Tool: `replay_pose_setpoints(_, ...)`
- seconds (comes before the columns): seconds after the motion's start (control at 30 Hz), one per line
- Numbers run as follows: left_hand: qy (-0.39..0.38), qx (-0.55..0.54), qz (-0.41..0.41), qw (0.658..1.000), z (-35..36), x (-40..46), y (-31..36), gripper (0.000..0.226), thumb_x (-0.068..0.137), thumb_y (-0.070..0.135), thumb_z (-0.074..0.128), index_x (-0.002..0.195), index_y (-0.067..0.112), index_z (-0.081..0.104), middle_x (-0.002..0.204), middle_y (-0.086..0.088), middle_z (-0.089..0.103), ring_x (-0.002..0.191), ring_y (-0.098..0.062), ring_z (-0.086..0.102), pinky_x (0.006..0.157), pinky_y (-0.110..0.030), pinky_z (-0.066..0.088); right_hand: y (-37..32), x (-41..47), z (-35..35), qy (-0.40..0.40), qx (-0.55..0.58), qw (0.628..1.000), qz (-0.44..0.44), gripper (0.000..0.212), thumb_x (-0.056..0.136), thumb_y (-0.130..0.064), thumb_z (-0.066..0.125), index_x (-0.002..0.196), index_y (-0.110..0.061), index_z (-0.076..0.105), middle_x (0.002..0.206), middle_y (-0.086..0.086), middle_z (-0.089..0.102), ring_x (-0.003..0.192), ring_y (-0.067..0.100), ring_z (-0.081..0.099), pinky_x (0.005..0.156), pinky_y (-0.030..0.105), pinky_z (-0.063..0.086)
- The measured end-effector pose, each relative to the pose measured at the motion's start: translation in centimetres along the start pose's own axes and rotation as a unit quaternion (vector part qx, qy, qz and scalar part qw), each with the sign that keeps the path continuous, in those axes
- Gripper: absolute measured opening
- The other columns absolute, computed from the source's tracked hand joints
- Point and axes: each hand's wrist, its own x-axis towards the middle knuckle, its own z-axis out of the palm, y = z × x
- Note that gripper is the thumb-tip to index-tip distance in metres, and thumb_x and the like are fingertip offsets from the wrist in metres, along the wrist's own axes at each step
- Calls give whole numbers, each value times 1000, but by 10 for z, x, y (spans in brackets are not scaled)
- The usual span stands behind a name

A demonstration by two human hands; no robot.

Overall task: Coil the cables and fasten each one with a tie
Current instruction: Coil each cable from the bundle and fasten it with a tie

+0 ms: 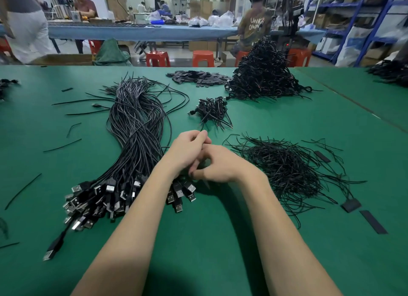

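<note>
Green table (287, 262), 4 red stools (158, 58), blue shelving (375, 19), blue-covered bench (141, 31), possibly cardboard boxes (64, 59)

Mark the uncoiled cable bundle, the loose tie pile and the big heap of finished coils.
cable bundle (136, 127), head view, middle of the strands
tie pile (284, 165), head view, dense centre
heap of coils (262, 74), head view, middle of the mound

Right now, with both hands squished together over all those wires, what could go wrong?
1. The left hand and right hand work right above the bundle of USB cables, so a finger or the held cable, mostly hidden, might snag another cable and drag it along.
2. The loose ties lie tangled beside the right hand; grabbing one might pull up several.
3. The small pile of finished coils sits just beyond the hands, so a quick toss might scatter it.
</note>
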Motion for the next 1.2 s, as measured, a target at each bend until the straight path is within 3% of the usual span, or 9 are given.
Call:
replay_pose_setpoints(0.07, 5, -1, 12, 1000, -2, 0, 1, 34, 99, 42, 50, 83, 23, 73, 82, 12, 74, 70, -5, 65, 79, -32, 53, 0, -3, -10, -25, 0, 1000, 3, 6, 86, -22, 72, 90, -20, 76, 94, -4, 74, 84, 14, 67, 77, 25, 53)
replay_pose_setpoints(0.27, 12, 16, 34, 999, -6, 1, 0, 32, 101, 36, 50, 83, 21, 72, 76, 19, 73, 70, 0, 68, 74, -24, 48, -5, -14, -28, -81, 95, 992, 27, 17, 97, -17, 66, 99, 0, 69, 58, -4, 67, 57, 14, 62, 77, 35, 56)
replay_pose_setpoints(0.47, 4, 51, -9, 999, -12, 2, -7, 31, 95, 43, 53, 83, 21, 72, 78, 12, 76, 77, -10, 73, 95, -41, 55, -8, -26, -45, -131, 121, 982, 65, 19, 99, -15, 65, 102, 4, 66, 51, -6, 55, 46, 13, 54, 59, 24, 53)
replay_pose_setpoints(0.67, 0, 81, -11, 997, -14, 2, -8, 37, 89, 50, 48, 80, 21, 70, 76, 12, 76, 86, -16, 72, 97, -41, 53, -2, -49, -74, -158, 159, 972, 63, 15, 100, -15, 63, 87, -11, 69, 55, -4, 55, 50, 13, 42, 51, 21, 37)
replay_pose_setpoints(0.73, -5, 77, 2, 997, -15, 1, -8, 39, 95, 47, 48, 77, 19, 70, 74, 10, 75, 80, -15, 73, 95, -38, 53, -2, -50, -77, -125, 163, 977, 57, 16, 100, -14, 61, 89, -9, 72, 53, -3, 54, 52, 13, 41, 50, 21, 35)
replay_pose_setpoints(0.87, -46, 72, 49, 995, -7, -4, 1, 51, 100, 51, 45, 71, 16, 67, 68, 5, 74, 65, -9, 70, 74, -27, 50, 3, -38, -75, 99, 196, 973, 69, 21, 102, -18, 58, 94, -8, 74, 54, -6, 57, 62, 12, 56, 65, 20, 49)
replay_pose_setpoints(1.03, 20, 52, 109, 992, -11, -11, 10, 58, 99, 58, 45, 69, 12, 62, 64, 5, 68, 58, -2, 62, 60, -6, 41, 6, -31, -68, 154, 373, 912, 76, 18, 102, -13, 54, 97, -5, 70, 49, -9, 43, 52, 9, 57, 56, 26, 56)
replay_pose_setpoints(1.13, 15, 68, 128, 989, -14, -14, 13, 66, 95, 66, 45, 67, 6, 51, 58, -6, 54, 54, -12, 46, 57, -19, 39, 4, -28, -67, 183, 377, 904, 89, 18, 100, -12, 55, 92, -6, 71, 47, -10, 39, 44, 6, 47, 43, 20, 45)
replay_pose_setpoints(1.2, 8, 81, 133, 988, -13, -14, 15, 65, 95, 63, 51, 67, 5, 43, 58, -2, 41, 54, -14, 37, 57, -29, 33, 3, -27, -65, 182, 378, 903, 96, 18, 99, -11, 54, 90, -7, 69, 47, -11, 37, 42, 5, 40, 38, 17, 31)
